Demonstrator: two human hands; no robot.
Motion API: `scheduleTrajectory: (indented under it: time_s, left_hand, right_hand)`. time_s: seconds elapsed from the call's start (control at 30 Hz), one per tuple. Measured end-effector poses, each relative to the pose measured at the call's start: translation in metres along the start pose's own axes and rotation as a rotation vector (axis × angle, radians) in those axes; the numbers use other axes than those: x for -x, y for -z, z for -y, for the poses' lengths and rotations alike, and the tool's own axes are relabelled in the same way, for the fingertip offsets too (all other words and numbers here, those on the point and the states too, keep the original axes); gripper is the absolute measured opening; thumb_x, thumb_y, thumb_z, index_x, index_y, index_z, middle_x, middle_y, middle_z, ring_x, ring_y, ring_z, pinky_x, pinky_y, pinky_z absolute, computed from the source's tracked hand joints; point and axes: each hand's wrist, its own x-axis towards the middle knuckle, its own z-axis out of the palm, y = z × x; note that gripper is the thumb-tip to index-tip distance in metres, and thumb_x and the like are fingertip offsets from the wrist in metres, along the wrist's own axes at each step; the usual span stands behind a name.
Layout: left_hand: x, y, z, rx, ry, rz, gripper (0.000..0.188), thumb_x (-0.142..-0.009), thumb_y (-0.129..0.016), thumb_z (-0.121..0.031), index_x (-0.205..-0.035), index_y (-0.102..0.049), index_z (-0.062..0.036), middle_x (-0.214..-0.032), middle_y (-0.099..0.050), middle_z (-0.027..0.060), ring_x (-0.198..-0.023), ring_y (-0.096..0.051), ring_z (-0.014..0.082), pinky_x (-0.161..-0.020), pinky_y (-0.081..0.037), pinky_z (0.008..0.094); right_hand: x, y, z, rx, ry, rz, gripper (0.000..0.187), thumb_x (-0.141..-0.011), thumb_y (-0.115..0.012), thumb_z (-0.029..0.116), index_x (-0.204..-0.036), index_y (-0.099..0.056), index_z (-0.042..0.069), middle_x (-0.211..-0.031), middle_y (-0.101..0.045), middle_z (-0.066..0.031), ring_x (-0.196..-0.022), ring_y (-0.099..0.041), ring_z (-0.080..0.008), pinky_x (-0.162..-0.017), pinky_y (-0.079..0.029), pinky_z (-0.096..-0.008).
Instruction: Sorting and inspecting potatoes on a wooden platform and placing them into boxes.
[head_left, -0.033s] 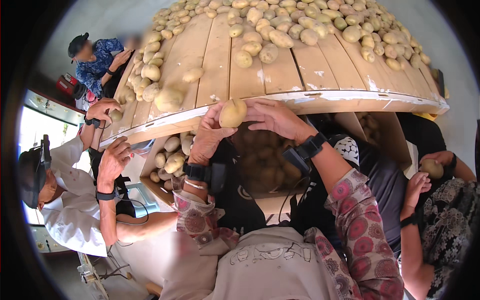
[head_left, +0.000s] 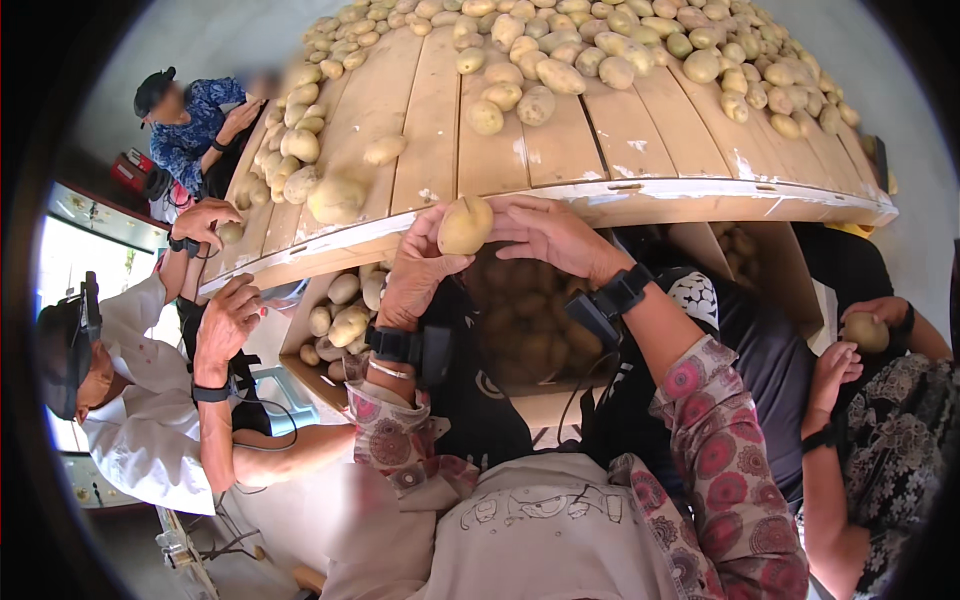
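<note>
Both hands are holding one potato [head_left: 465,225] up at the front lip of the sloped wooden sorting table [head_left: 640,190], just above a box of potatoes [head_left: 520,320] sitting under the edge. The left hand [head_left: 415,270] is cupping it from below and the side, thumb and fingers pinching its lower half; the right hand [head_left: 545,232] is reaching across with fingers held together and lightly curled, tips touching the potato's right side. The risk, as I judge it: the grip is mostly fingertips, so the potato could slip and drop into the box or past it. Loose potatoes [head_left: 535,100] are lying uphill on the slanted boards and could roll down onto the hands. A co-worker's hands [head_left: 225,320] on the left are working near the same edge, so a bump is possible.
</note>
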Motion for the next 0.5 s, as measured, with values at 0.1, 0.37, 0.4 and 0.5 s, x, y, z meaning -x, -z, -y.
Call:
scheduleTrajectory:
  time_s: [0.1, 0.37, 0.4, 0.5]
  left_hand:
    - [-0.001, 0.001, 0.001, -0.023, -0.026, -0.004, 0.071, -0.07, -0.073, 0.005, -0.132, -0.04, -0.0068, -0.122, -0.055, 0.0059, -0.106, -0.058, 0.0179, -0.084, -0.053, 0.0304]
    - [0.003, -0.011, -0.005, -0.063, -0.101, 0.056, 0.066, -0.067, -0.068, 0.014, -0.123, -0.042, -0.0088, -0.12, -0.053, 0.0021, -0.109, -0.052, 0.0136, -0.089, -0.047, 0.0263]
    - [0.003, -0.01, -0.005, -0.079, -0.084, 0.047, 0.065, -0.067, -0.067, 0.014, -0.122, -0.042, -0.0093, -0.118, -0.053, 0.0018, -0.108, -0.052, 0.013, -0.088, -0.046, 0.0257]
    - [0.002, -0.013, -0.005, -0.133, -0.064, -0.002, 0.064, -0.065, -0.067, 0.014, -0.119, -0.042, -0.0096, -0.115, -0.053, 0.0016, -0.108, -0.051, 0.0123, -0.088, -0.046, 0.0256]
  right_hand:
    - [0.0, 0.003, -0.002, -0.008, 0.008, 0.025, 0.042, -0.096, -0.044, 0.028, -0.129, -0.045, 0.002, -0.121, -0.056, -0.0116, -0.11, -0.056, -0.0204, -0.089, -0.046, -0.0335]
    - [-0.007, 0.005, -0.007, -0.002, 0.035, 0.051, 0.039, -0.093, -0.051, 0.023, -0.128, -0.049, 0.007, -0.124, -0.054, -0.0045, -0.114, -0.052, -0.0173, -0.091, -0.045, -0.0335]
    - [-0.007, 0.004, -0.009, -0.003, 0.032, 0.05, 0.039, -0.093, -0.051, 0.023, -0.128, -0.049, 0.007, -0.124, -0.054, -0.0045, -0.114, -0.052, -0.0173, -0.091, -0.045, -0.0335]
    - [-0.006, -0.003, -0.01, 0.08, 0.004, -0.022, 0.043, -0.091, -0.055, 0.021, -0.13, -0.047, 0.008, -0.125, -0.052, -0.0041, -0.115, -0.05, -0.0145, -0.092, -0.044, -0.0313]
